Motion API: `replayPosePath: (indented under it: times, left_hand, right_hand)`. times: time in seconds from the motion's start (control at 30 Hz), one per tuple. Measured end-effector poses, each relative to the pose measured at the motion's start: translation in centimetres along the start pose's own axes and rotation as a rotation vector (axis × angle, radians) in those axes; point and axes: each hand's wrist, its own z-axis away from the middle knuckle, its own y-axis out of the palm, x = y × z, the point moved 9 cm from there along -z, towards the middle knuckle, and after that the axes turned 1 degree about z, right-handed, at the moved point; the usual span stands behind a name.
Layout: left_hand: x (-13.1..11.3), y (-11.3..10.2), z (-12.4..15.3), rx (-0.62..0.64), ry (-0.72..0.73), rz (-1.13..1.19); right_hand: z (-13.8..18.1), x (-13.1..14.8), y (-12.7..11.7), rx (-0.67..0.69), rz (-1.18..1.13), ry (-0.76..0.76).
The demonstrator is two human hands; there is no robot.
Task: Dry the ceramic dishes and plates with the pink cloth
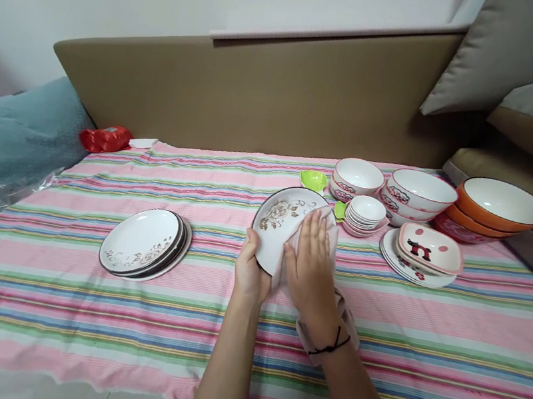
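My left hand point(251, 271) grips the lower left rim of a white plate point(279, 223) with a brown flower pattern, held tilted above the striped cloth. Flat against the plate's face, my right hand point(311, 264) presses a pale pink cloth point(323, 316) whose end hangs down past my wrist. A stack of matching flowered plates point(144, 244) lies to the left on the bed.
On the right of the striped sheet point(78, 304) stand white bowls point(358, 176), stacked small saucers point(366, 215), orange-rimmed bowls point(498, 206), a square dish on plates point(428, 249) and a green piece point(314, 180). A red packet point(104, 137) lies far left by a teal cushion point(8, 138).
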Motion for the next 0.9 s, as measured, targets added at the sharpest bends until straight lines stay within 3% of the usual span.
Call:
replayPosePath:
  times: [0.13,0.23,0.4,0.47,0.67,0.8,0.9]
  left_hand:
    - [1.6,0.9,0.4,0.107,-0.101,-0.034]
    - [1.5,0.8,0.4,0.113,-0.111,-0.044]
    - [0.7,0.4,0.4,0.048,-0.063,-0.066]
    - [0.9,0.5,0.6,0.042,-0.070,-0.078]
    - [2.0,0.7,0.7,0.089,-0.171,-0.035]
    - [1.0,-1.4,-0.1,-0.100,-0.151,0.005]
    - [-1.5,-2.2,-0.8,-0.162,0.002,0.050]
  right_hand:
    - [-0.2,1.9,0.9,0.141,-0.087,-0.168]
    - [-0.1,2.6,1.0,0.200,-0.114,-0.248]
    - [-0.7,-0.3,-1.1,-0.020,0.041,-0.016]
    - [-0.6,-0.5,-1.3,-0.047,0.057,0.030]
    - [0.0,2.9,1.0,0.221,-0.166,-0.181]
    - [0.8,4.3,1.0,0.366,-0.369,-0.240]
    - [1.3,4.3,0.4,0.387,-0.396,-0.225]
